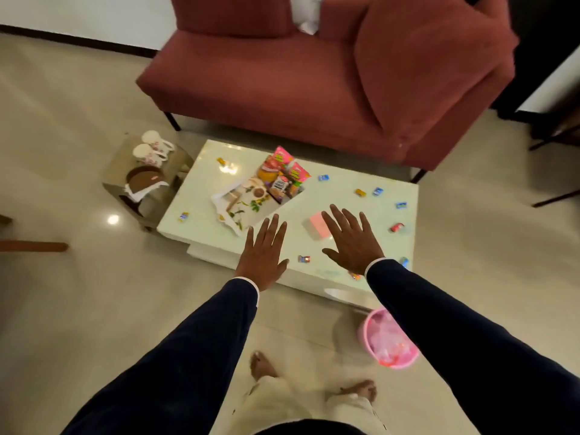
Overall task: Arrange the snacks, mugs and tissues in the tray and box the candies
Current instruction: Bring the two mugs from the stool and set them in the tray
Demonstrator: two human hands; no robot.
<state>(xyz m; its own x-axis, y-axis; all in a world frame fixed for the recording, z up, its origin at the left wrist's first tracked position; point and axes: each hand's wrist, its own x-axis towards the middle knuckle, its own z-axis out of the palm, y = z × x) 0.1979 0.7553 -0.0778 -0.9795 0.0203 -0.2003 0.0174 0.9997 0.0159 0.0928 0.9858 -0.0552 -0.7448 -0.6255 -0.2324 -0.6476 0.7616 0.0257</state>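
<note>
A printed tray (233, 204) lies on the white coffee table (345, 196), with several snack packets (284, 175) piled at its far end. Wrapped candies (360, 192) are scattered over the tabletop. A pink box (315, 226) sits near the front, partly hidden by my right hand (353, 241). My left hand (263, 254) hovers flat over the table's front edge, just below the tray. Both hands are spread and hold nothing. Two white flowered mugs (152, 147) and a brown tissue holder (146, 180) stand on a small side table (119, 171) to the left.
A red sofa (282, 83) with cushions stands close behind the table. A pink basket (387, 339) sits on the floor at the table's front right corner. My bare feet (263, 365) are on the tiled floor. Dark chair legs (552, 139) show at the right.
</note>
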